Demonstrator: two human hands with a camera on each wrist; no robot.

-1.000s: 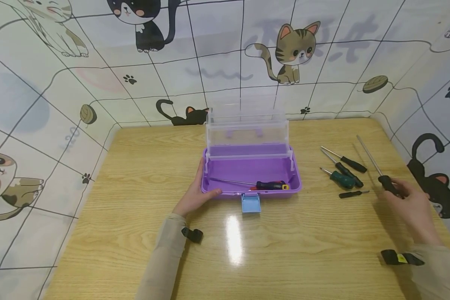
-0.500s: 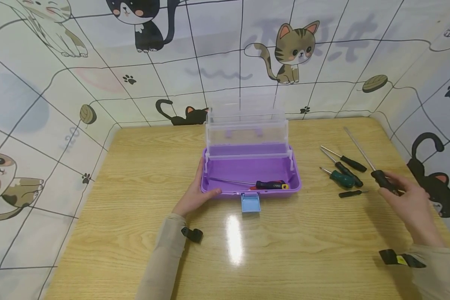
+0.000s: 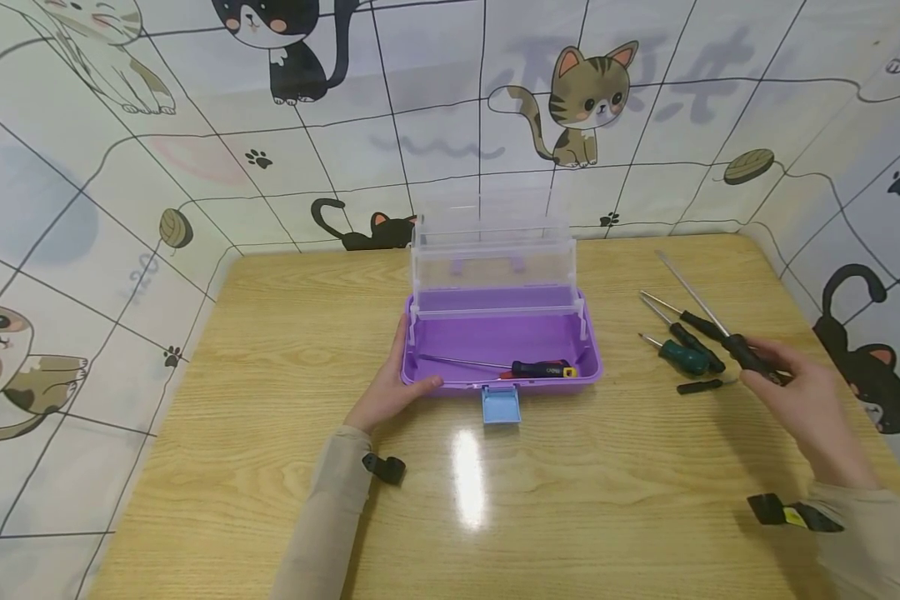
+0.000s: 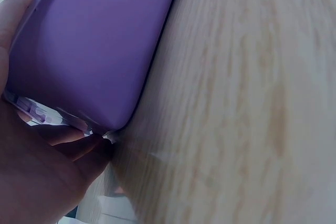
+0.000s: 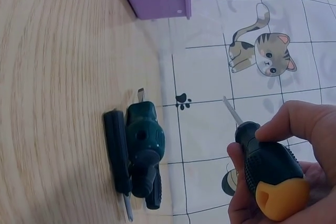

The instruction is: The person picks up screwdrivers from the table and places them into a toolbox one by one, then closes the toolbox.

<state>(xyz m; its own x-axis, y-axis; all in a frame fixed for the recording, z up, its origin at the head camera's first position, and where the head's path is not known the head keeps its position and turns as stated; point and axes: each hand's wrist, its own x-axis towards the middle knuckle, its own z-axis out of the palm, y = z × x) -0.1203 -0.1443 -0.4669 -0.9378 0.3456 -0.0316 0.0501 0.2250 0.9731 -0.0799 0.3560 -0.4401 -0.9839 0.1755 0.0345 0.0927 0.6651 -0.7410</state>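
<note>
My left hand [image 3: 390, 390] grips the left front corner of a purple toolbox [image 3: 480, 335], thumb over the front rim and fingers along its side. Its clear lid stands raised. Inside lie a long black-handled screwdriver [image 3: 532, 369] and something red and yellow partly behind it. My right hand [image 3: 813, 417] holds a large screwdriver [image 5: 270, 158] by its black handle with an orange end, its long shaft pointing away and left. Just left of that hand lie a green stubby screwdriver [image 3: 684, 358], a small black screwdriver [image 3: 699, 387] and two longer black-handled screwdrivers, partly behind the held one.
A light blue latch [image 3: 501, 405] hangs down at the toolbox front. The wooden table [image 3: 300, 358] extends on both sides of the box. A cat-printed cloth backdrop [image 3: 442, 108] rises behind and at both sides.
My right hand has moved a little left with the large screwdriver, whose tip swings left over the other screwdrivers. The left hand and toolbox have stayed put.
</note>
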